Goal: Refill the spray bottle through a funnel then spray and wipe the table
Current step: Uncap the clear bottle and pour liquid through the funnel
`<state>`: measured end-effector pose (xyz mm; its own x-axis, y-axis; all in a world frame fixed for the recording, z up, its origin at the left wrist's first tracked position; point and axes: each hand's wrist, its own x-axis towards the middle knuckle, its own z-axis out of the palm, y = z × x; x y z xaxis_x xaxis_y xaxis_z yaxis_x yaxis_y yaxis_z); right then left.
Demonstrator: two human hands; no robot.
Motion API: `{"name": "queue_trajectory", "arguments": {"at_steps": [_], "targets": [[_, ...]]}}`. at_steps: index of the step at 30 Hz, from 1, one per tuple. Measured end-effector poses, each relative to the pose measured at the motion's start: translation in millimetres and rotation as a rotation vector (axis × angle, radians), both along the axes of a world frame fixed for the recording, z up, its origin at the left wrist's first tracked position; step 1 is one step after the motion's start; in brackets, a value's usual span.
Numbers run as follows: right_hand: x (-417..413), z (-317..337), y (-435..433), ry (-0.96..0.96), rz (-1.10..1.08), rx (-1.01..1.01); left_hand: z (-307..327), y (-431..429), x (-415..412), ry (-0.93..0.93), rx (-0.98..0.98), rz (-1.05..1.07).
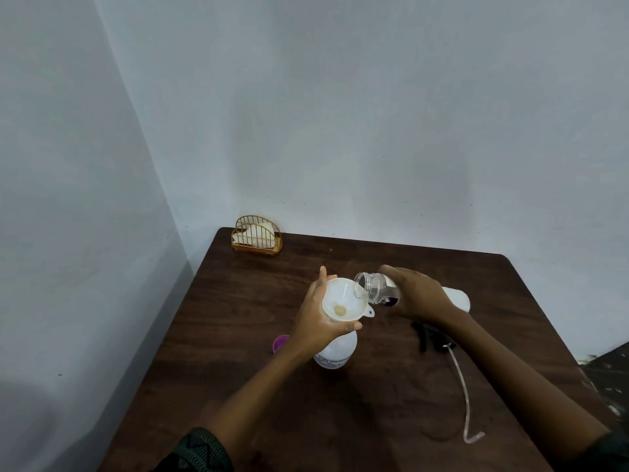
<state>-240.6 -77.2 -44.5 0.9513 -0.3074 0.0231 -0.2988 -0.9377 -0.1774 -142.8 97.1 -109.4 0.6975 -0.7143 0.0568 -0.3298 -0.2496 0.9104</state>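
Pouring is the step in hand, and it is where things could be going wrong. The right grip (pixel 418 294) is wrapping its fingers round a clear refill bottle (pixel 374 289) and tilting it, so that the open mouth is hanging just over the far rim of the white funnel (pixel 340 298). The left grip (pixel 320 321) is curling round the funnel's rim and steadying it in the neck of the white spray bottle (pixel 335 352). That bottle is standing upright near the middle of the counter (pixel 238 335). Whether liquid is running, I cannot tell.

The mouth is sitting at the rim, not over the centre, so a quick tip is likely sending liquid over the edge onto the left fingers and the counter. Pouring faster than the narrow throat is draining risks the funnel backing up and overflowing. With the funnel on top, the spray bottle is probably riding top-heavy, and a loosening left grip may be letting it topple.

A purple cap (pixel 280 344) is lying just beside the bottle on the side toward the left edge. The black trigger head (pixel 429 337) is lying under the right forearm, its dip tube (pixel 464 386) trailing toward the near edge, so a sweeping arm could be dragging it.
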Motion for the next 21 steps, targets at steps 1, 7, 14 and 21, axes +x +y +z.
{"name": "queue_trajectory", "arguments": {"at_steps": [1,7,14,21], "targets": [[-1,0,0,-0.009,-0.024,0.089,0,0,0,0.001,-0.003,-0.009],[-11,-2,-15,-0.318,-0.194,0.798,-3,0,0,0.002,-0.055,-0.036],[-18,-9,-27,-0.549,-0.304,1.333,0,9,-2,0.065,-0.115,-0.044],[-20,2,-32,-0.62,-0.271,1.352,-47,44,30,-0.027,0.08,0.466]]}}
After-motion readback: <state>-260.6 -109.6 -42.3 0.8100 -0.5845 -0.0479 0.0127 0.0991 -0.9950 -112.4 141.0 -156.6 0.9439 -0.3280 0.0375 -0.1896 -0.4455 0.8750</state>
